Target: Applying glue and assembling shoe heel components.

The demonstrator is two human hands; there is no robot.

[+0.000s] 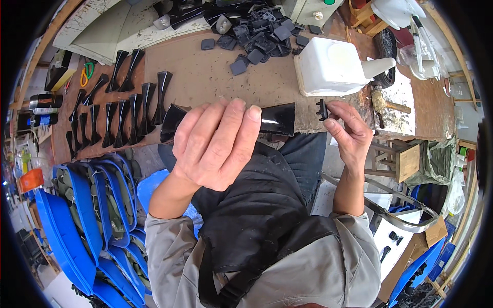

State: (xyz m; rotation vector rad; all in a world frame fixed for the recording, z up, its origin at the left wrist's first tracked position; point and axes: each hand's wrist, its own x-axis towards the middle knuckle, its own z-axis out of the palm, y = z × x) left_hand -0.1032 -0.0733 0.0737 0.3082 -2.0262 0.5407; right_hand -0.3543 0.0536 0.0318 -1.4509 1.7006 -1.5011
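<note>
My left hand (218, 146) is wrapped over the middle of a glossy black flared leg-like piece (280, 119), which lies crosswise at the table's near edge with both wide ends showing. Between the thumb and fingers of my right hand (353, 131) is a small black ribbed plastic end cap (322, 110). The cap is upright, a short gap away from the piece's right end. Several similar black flared pieces (136, 113) lie in rows on the left of the table. A heap of square black caps (262, 41) sits at the back middle.
A white plastic jug-like container (334, 64) stands beyond my right hand, its spout pointing right. Right of it, a hammer (395, 106) lies on whitish paper. Scissors with coloured handles (87, 73) lie at far left. Stacked blue shells (77, 226) stand on the left floor.
</note>
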